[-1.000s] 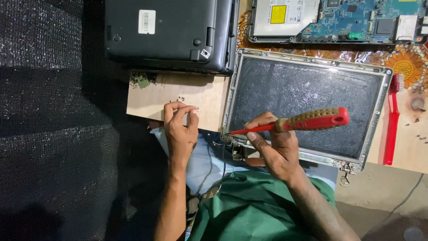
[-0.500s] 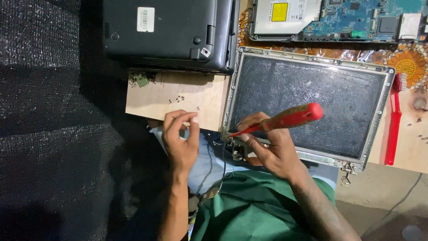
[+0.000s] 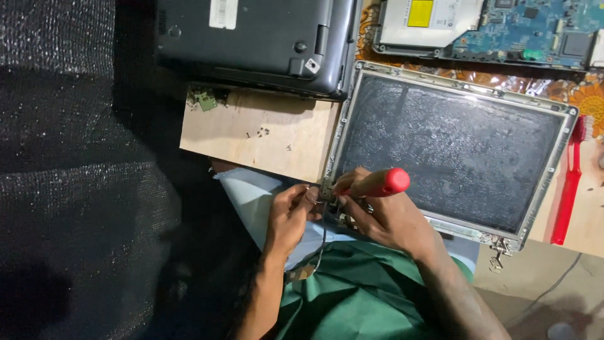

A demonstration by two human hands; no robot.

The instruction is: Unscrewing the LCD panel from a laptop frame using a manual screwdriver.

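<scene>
1. Red-handled screwdriver [image 3: 376,184] in right hand [image 3: 384,217], fingers wrapped tight round the handle. It lies at the near-left corner of the screen panel [image 3: 450,148], tip pointing left at the corner hinge; the tip itself is hidden behind the fingers.
2. Left hand [image 3: 290,217] just beside the tip, fingertips pressed together at the same corner. Can't tell whether they pinch a screw or a bracket: too small, partly covered.
3. Screen panel lies flat on the wooden surface [image 3: 264,135], metal frame round a dark dusty back. Near-right hinge sticks out past the surface edge.
4. Small loose screws [image 3: 261,132] scattered on the wood; count unclear. Small green part [image 3: 204,99] at the far-left edge, half in shadow.
5. Dark laptop base [image 3: 251,38] at the top, cut off by the frame. Blue circuit board [image 3: 503,28] with silver drive top right, also cut off.
6. Red brush-like tool [image 3: 569,189] right of the panel.
7. Versus the earlier frame: screwdriver handle has swung lower and looks foreshortened; left hand has moved in from apart to touching the corner.
</scene>
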